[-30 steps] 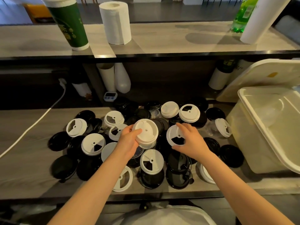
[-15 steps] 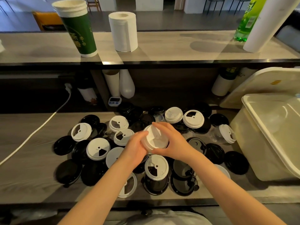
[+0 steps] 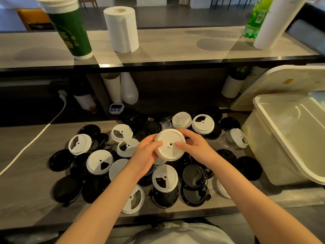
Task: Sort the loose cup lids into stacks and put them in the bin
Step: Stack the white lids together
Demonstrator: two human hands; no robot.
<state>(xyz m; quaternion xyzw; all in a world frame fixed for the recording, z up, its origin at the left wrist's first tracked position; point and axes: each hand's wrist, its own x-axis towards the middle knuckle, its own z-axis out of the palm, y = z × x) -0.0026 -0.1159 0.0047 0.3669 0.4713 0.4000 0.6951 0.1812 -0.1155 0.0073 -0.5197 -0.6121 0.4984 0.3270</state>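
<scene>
A small stack of white lids (image 3: 170,144) is held above the pile, tilted toward me. My left hand (image 3: 146,156) grips its left edge and my right hand (image 3: 197,147) grips its right edge, both thumbs on top. Below lie several loose white lids (image 3: 99,162) and black lids (image 3: 67,189) scattered on the wooden counter (image 3: 22,187). The pale plastic bin (image 3: 288,138) stands open at the right, a little right of my right hand.
The bin's lid (image 3: 281,81) leans behind the bin. A white cable (image 3: 35,138) runs across the left counter. On the upper shelf stand a green cup stack (image 3: 70,29), a paper roll (image 3: 122,29) and a green bottle (image 3: 255,20). A small timer (image 3: 116,108) sits at the back.
My right hand picked a white lid off the pile and brought it onto the lids in my left hand. Both hands now hold the stack together.
</scene>
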